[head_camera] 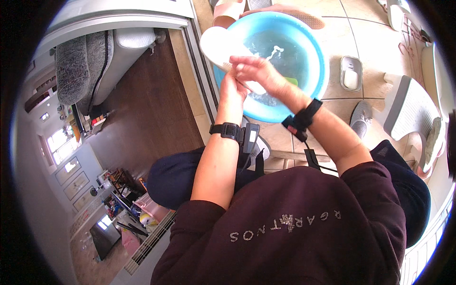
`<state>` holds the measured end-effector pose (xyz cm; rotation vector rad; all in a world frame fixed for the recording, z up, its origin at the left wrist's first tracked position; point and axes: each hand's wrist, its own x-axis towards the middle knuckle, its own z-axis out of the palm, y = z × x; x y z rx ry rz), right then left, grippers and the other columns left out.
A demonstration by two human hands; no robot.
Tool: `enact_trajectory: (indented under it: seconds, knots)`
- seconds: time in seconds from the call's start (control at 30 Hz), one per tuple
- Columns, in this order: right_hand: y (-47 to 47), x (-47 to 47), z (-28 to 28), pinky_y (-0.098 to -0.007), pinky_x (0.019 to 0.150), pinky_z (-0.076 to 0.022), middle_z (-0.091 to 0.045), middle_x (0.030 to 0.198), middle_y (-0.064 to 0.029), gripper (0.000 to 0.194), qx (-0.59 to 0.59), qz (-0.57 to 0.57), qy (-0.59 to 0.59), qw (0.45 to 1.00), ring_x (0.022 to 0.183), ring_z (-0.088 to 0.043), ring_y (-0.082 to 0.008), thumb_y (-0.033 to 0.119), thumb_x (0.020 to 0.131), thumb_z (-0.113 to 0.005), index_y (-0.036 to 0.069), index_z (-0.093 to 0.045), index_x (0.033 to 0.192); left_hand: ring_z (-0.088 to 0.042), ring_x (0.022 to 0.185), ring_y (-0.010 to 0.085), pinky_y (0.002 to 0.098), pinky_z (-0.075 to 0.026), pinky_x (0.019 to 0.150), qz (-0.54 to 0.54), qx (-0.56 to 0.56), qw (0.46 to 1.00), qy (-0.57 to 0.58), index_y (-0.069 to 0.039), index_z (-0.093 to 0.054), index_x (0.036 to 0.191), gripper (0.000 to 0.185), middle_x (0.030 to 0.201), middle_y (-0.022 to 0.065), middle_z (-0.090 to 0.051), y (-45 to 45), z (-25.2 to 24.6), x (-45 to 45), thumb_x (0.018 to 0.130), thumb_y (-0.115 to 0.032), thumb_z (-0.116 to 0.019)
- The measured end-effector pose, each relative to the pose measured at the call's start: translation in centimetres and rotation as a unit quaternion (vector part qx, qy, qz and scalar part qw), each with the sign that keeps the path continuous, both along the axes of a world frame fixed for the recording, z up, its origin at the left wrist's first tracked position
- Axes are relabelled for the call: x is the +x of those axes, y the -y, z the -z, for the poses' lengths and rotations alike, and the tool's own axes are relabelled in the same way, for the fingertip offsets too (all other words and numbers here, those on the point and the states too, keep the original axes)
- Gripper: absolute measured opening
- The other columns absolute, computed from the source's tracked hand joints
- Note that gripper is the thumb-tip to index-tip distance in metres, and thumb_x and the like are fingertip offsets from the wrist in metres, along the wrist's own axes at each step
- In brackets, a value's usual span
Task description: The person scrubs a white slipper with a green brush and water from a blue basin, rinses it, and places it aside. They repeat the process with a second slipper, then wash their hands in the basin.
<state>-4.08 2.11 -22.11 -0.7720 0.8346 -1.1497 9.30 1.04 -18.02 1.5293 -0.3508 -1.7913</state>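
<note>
My left hand (231, 87) grips a white slipper (217, 42) from below, above the left rim of a round blue basin (322, 76). The slipper is tilted, with its broad rounded end up and to the left, past the rim. Across its lower part lies my right hand (258, 73), fingers pointing left; whether these fingers grip or only touch it cannot be made out. Water (285, 62) with a white streak stands in the basin. A light green object (292, 81), partly hidden by my right forearm, shows at the near side of the water.
Right of the basin, a soap dish (342, 80) holds a white soap bar (351, 78). Farther right is a grey and white plastic stool (409, 107). A pink slipper (228, 10) and another sole (306, 17) lie behind the basin. Sliding-door tracks (201, 64) run along the left.
</note>
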Motion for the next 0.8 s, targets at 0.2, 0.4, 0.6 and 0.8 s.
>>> enact_trajectory:
  seconds: [0.2,0.4,0.6,0.8]
  knots:
    - [-3.9,-2.4,-1.0,-0.0515,0.101,-0.0427,-0.044,0.145,-0.0168,0.079,-0.155,0.101,-0.580,0.793,0.127,-0.049,-0.0383,0.041,0.076,-0.076,0.014,-0.046,0.143,-0.060,0.112,0.0232,0.0417,-0.052,0.087,0.019,-0.060,0.992,-0.110,-0.004,-0.053,0.128,0.040,0.123,0.0121,-0.062,0.6,-0.1,-1.6,0.096,-0.028,-0.057]
    - [-3.4,-4.4,-1.4,-0.0520,0.100,-0.0438,-0.040,0.145,-0.0199,0.105,-0.140,-0.002,-0.552,0.822,0.125,-0.048,-0.0396,0.042,0.061,-0.084,0.017,-0.034,0.149,-0.058,0.115,0.0248,0.0413,-0.055,0.081,0.050,-0.068,0.996,-0.035,-0.001,-0.049,0.133,0.057,0.127,0.0119,-0.058,-1.1,0.3,-2.4,0.094,-0.041,-0.062]
    - [-2.8,-4.1,-3.9,-0.0499,0.096,-0.0438,-0.039,0.146,-0.0164,0.095,-0.155,0.010,-0.688,0.709,0.128,-0.044,-0.0343,0.026,0.065,-0.081,0.018,-0.037,0.148,-0.059,0.114,0.0287,0.0415,-0.058,0.070,0.024,0.015,0.982,0.184,-0.003,-0.040,0.140,0.074,0.132,0.0150,-0.053,-0.6,-2.2,-3.0,0.089,-0.048,-0.068]
    - [-4.4,-2.2,-5.4,-0.0517,0.101,-0.0386,-0.036,0.149,-0.0158,0.097,-0.242,0.045,-0.691,0.680,0.131,-0.042,-0.0365,0.015,0.062,-0.081,0.018,-0.037,0.148,-0.053,0.123,0.0306,0.0492,-0.057,0.080,0.047,-0.123,0.989,0.065,-0.010,-0.035,0.144,0.081,0.137,0.0157,-0.047,-0.5,-5.1,-3.5,0.085,-0.052,-0.070]
